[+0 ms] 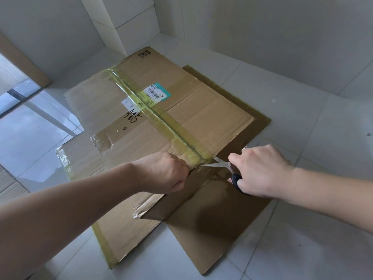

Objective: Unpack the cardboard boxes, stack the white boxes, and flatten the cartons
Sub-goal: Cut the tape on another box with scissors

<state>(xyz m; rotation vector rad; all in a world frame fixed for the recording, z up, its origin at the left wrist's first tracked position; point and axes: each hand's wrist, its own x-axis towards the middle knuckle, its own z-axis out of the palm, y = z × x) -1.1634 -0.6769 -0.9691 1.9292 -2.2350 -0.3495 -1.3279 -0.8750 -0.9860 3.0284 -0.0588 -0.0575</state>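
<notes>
Two flattened cartons lie on the tiled floor (302,229): the taped carton (153,122) on top of a darker carton (212,215). White boxes (131,23) stand stacked in the far corner. The left hand (163,172) is clenched on the carton's near edge beside the yellow tape (161,120). The right hand (260,170) grips black-handled scissors (228,168), blades parted at the tape's end.

Carton (201,110) lying flat on tiled floor (302,239). Left hand (165,173) grips carton edge by yellow tape (161,118). Right hand (260,170) holds scissors (224,165), blades open at tape's near end. White boxes (129,23) stacked behind.
</notes>
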